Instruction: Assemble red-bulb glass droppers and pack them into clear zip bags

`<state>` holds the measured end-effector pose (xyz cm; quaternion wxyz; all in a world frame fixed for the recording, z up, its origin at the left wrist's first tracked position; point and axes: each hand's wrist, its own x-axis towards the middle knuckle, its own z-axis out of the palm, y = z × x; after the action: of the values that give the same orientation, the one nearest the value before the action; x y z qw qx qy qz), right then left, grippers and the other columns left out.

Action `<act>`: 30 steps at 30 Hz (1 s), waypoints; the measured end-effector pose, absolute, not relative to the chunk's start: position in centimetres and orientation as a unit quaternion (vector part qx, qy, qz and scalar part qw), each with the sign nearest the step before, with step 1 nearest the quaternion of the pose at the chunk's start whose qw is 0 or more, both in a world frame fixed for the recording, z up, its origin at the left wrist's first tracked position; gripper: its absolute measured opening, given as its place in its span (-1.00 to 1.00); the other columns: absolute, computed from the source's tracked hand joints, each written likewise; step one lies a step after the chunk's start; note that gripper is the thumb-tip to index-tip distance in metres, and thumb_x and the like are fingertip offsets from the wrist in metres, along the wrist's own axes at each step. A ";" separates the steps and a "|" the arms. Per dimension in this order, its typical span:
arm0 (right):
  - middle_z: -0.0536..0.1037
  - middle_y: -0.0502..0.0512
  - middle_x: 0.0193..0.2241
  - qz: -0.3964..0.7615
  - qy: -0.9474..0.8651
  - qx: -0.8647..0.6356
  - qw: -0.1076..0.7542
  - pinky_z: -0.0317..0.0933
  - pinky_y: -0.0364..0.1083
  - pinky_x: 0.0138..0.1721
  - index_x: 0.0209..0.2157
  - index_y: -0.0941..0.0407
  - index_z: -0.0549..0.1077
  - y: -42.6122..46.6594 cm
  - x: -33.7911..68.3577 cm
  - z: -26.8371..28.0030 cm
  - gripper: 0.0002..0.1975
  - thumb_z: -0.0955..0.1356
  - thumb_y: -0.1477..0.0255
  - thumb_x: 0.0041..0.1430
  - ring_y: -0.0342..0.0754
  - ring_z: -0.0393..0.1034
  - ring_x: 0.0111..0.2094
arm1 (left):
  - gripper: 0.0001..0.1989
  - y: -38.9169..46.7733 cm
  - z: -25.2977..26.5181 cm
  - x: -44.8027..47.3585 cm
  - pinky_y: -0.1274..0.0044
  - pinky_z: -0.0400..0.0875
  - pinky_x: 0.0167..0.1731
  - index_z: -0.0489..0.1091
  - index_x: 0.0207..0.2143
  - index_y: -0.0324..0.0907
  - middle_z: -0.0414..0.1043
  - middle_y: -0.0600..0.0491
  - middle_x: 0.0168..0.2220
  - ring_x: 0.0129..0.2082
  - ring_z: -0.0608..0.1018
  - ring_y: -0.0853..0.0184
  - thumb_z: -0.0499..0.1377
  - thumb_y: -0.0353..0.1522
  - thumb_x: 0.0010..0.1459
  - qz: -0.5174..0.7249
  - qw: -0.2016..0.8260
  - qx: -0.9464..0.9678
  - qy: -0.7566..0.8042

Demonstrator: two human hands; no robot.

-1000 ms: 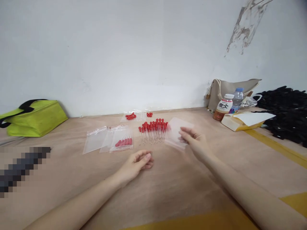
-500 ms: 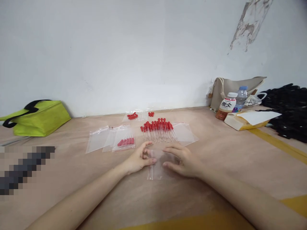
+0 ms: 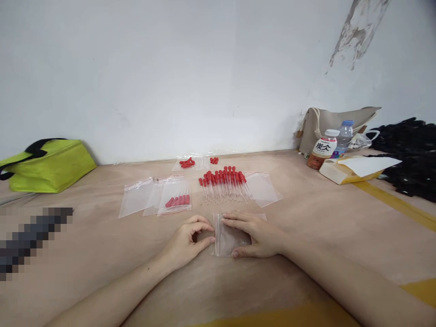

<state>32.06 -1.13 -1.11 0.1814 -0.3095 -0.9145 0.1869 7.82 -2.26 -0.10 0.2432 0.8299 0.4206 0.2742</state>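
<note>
A clear zip-lock bag [image 3: 225, 247] lies flat on the table in front of me, its zip strip along the left side. My right hand [image 3: 257, 234] rests on it with fingers stretched out and the thumb apart near its lower edge. My left hand [image 3: 187, 243] is at the bag's left edge, thumb and fingers apart and curved, the tips at or very near the plastic. Just beyond stands a row of droppers [image 3: 223, 181] with red bulbs and thin clear tubes, lying side by side. A bag with red bulbs [image 3: 177, 201] and thin tubes lies to their left.
More clear bags [image 3: 136, 197] lie at the left, another bag [image 3: 264, 188] right of the droppers. Red bulbs [image 3: 187, 162] lie on plastic near the wall. A lime bag [image 3: 54, 165] is far left; bottles [image 3: 322, 147], a beige bag [image 3: 309, 129] and a black heap [image 3: 408, 154] are right.
My left hand has drawn back left and slightly nearer me, from over the bag's zip side to its edge. My right hand has slid left and settled on the bag.
</note>
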 end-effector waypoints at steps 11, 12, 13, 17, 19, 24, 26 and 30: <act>0.20 0.23 0.11 0.182 -0.921 -0.280 0.201 0.04 0.05 0.08 0.15 0.13 0.10 -0.3 33.0 -1.1 -0.16 0.37 0.06 -0.12 0.08 0.08 0.11 | -0.51 -2.4 1.6 7.4 0.21 -0.03 0.07 0.10 0.14 -0.01 0.14 -0.01 0.15 0.12 0.16 0.13 0.05 -0.22 0.14 0.108 0.151 0.946 0.267; 0.20 0.23 0.11 0.181 -0.920 -0.284 0.200 0.05 0.05 0.07 0.16 0.13 0.09 -0.3 33.0 -1.1 -0.15 0.37 0.05 -0.13 0.08 0.09 0.11 | -0.52 -2.4 1.7 7.6 0.22 -0.01 0.04 0.14 0.12 -0.01 0.19 -0.01 0.12 0.08 0.20 0.13 0.05 -0.20 0.13 0.115 0.147 0.940 0.287; 0.20 0.22 0.11 0.180 -0.920 -0.285 0.199 0.05 0.04 0.07 0.16 0.12 0.09 -0.2 33.0 -1.1 -0.14 0.38 0.05 -0.14 0.08 0.10 0.10 | -0.57 -2.4 1.7 8.0 0.24 0.04 0.01 0.21 0.07 -0.02 0.26 -0.01 0.06 0.04 0.25 0.14 0.05 -0.19 0.13 0.129 0.149 0.931 0.308; 0.21 0.20 0.10 0.181 -0.922 -0.273 0.208 0.07 0.03 0.05 0.16 0.09 0.07 -0.2 32.8 -1.1 -0.12 0.38 0.04 -0.16 0.08 0.11 0.09 | -0.72 -2.3 1.2 9.3 0.32 0.10 -0.07 0.42 -0.18 -0.05 0.40 0.04 -0.13 -0.09 0.32 0.21 0.12 -0.18 0.07 0.170 0.193 0.894 0.367; 0.21 0.20 0.11 0.180 -0.924 -0.264 0.210 0.07 0.03 0.05 0.17 0.09 0.06 -0.2 32.6 -1.0 -0.12 0.38 0.04 -0.15 0.07 0.11 0.09 | -0.81 -2.3 1.0 9.5 0.31 0.05 -0.04 0.44 -0.27 -0.07 0.39 0.05 -0.12 -0.06 0.31 0.21 0.14 -0.24 0.05 0.179 0.230 0.877 0.382; 0.18 0.21 0.12 0.173 -0.923 -0.272 0.208 0.05 0.03 0.06 0.18 0.10 0.02 -0.2 32.7 -1.0 -0.09 0.38 0.04 -0.16 0.08 0.09 0.11 | -0.88 -2.5 1.0 9.5 0.28 -0.03 -0.01 0.38 -0.36 -0.11 0.40 0.05 -0.15 -0.08 0.34 0.23 0.08 -0.31 0.10 0.197 0.330 0.810 0.444; 0.19 0.22 0.12 0.175 -0.923 -0.271 0.211 0.07 0.02 0.05 0.18 0.10 0.02 -0.2 32.6 -1.0 -0.09 0.38 0.05 -0.16 0.07 0.11 0.10 | -0.84 -2.6 0.8 9.7 0.32 0.05 -0.05 0.31 -0.28 -0.12 0.43 0.06 -0.21 -0.18 0.39 0.27 0.04 -0.26 0.12 0.224 0.360 0.781 0.459; 0.21 0.22 0.10 0.176 -0.923 -0.262 0.220 0.09 0.00 0.03 0.17 0.11 0.04 -0.3 32.2 -1.0 -0.12 0.38 0.07 -0.14 0.06 0.13 0.08 | -0.63 -2.6 -0.2 10.3 0.40 0.19 -0.21 0.18 -0.17 -0.11 0.47 0.07 -0.30 -0.37 0.42 0.32 0.18 -0.22 -0.02 0.290 0.362 0.741 0.486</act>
<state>32.24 -0.29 -0.96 0.2203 -0.2617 -0.9230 0.1760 10.30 -2.63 -0.25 0.3620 0.7406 0.4864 0.2896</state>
